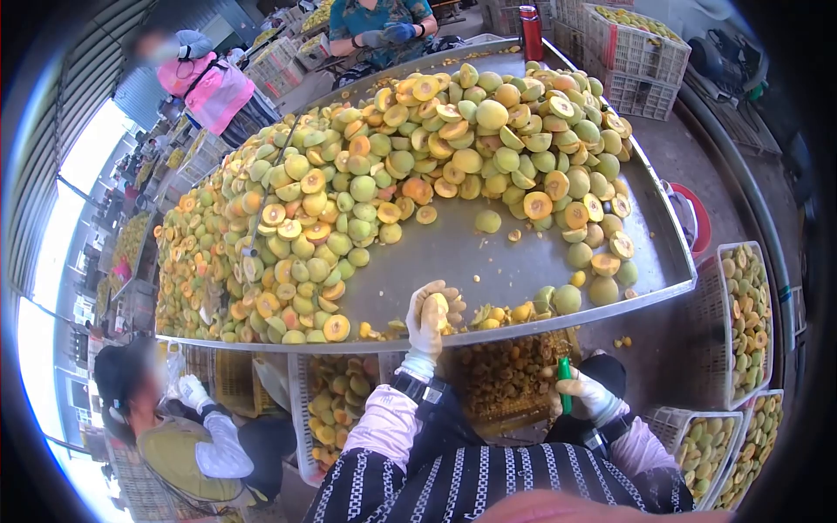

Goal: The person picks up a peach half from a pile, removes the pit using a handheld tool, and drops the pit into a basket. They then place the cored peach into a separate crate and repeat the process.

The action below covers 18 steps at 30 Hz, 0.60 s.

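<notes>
My left hand [427, 324], in a stained white glove, is closed over the near edge of the metal table [410, 261]. A yellow piece of fruit [438, 307] shows between its fingers, partly hidden by them. Below the table edge, my right hand [593, 394] is gloved and wrapped round the green handle [565, 383] of a tool, whose working end I cannot make out. A large heap of green and yellow halved fruit [366, 187], apricot- or peach-like, covers much of the table. Small scraps lie near my left hand.
Under the table edge sits a yellow crate [514, 418] of scraps, with a white crate [301, 410] of fruit left of it. More filled crates [728, 349] stand at right. One co-worker [205, 427] sits at left, others beyond the table. A red flask [530, 33] stands at the far edge.
</notes>
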{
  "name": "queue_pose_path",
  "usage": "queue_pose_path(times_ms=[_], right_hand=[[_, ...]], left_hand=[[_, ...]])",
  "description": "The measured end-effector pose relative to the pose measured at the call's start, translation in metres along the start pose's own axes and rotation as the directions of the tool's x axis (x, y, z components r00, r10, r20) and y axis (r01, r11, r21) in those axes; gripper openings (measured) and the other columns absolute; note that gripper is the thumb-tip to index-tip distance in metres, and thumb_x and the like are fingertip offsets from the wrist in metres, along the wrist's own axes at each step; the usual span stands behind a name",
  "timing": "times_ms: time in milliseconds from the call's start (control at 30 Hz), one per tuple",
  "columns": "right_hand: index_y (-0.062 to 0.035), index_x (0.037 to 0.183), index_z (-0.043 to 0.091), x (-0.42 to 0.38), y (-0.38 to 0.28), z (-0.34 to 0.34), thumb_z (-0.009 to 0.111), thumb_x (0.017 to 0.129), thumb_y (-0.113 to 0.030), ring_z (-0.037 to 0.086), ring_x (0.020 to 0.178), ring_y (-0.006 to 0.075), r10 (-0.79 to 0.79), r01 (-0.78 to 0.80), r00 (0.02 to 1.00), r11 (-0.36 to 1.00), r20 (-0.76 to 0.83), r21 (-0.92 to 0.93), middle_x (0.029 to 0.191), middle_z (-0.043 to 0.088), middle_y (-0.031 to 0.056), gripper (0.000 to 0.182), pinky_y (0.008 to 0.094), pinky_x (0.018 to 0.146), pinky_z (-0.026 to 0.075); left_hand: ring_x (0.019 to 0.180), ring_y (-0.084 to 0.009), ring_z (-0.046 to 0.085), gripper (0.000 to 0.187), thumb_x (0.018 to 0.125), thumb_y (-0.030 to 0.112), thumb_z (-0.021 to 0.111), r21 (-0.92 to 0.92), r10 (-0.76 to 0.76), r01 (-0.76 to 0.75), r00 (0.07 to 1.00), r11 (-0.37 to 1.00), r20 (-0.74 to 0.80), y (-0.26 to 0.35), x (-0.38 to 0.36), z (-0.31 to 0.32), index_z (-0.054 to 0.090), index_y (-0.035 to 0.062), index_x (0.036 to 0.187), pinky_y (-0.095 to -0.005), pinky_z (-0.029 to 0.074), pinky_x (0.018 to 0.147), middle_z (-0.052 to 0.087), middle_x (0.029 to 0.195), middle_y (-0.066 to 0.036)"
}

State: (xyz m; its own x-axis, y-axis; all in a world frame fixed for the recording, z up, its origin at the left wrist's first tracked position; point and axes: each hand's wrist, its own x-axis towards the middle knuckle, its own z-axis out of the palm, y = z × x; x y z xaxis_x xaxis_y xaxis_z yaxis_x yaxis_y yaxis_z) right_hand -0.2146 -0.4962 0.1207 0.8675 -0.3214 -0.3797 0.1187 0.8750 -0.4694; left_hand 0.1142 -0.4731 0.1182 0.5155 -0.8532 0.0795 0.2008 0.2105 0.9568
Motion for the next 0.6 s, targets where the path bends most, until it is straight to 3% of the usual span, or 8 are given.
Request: queue_pose_path(times_ms=[167, 600], right_hand=[[-0.0092, 0.127, 0.047, 0.0026, 0.0007, -0.0008, 0.059, 0.089, -0.015, 0.059, 0.070, 0.0200, 0.009, -0.009, 1.000, 1.000, -0.024, 0.024, 0.079, 0.059, 0.0086, 0.040, 0.0333, 0.068, 0.050], [-0.0090, 0.126, 0.047, 0.0057, 0.0001, 0.0002, 0.059, 0.089, -0.015, 0.059, 0.069, 0.0209, 0.005, -0.005, 1.000, 0.999, -0.008, 0.033, 0.078, 0.058, 0.0081, 0.039, 0.0334, 0.067, 0.050]], left_hand=[[0.081, -0.0237, 0.067, 0.039, 0.093, 0.029, 0.051, 0.007, -0.034, 0.034, 0.999, 0.999, -0.014, -0.0009, 0.0015, -0.0007, 0.049, 0.0007, 0.119, -0.0293, 0.056, 0.065, 0.064, 0.102, -0.016], [0.080, -0.0237, 0.067, 0.041, 0.095, 0.033, 0.047, 0.040, 0.002, -0.001, 1.000, 0.999, -0.013, 0.0021, 0.0015, 0.0021, 0.047, 0.0006, 0.119, -0.0287, 0.055, 0.064, 0.063, 0.102, -0.017]])
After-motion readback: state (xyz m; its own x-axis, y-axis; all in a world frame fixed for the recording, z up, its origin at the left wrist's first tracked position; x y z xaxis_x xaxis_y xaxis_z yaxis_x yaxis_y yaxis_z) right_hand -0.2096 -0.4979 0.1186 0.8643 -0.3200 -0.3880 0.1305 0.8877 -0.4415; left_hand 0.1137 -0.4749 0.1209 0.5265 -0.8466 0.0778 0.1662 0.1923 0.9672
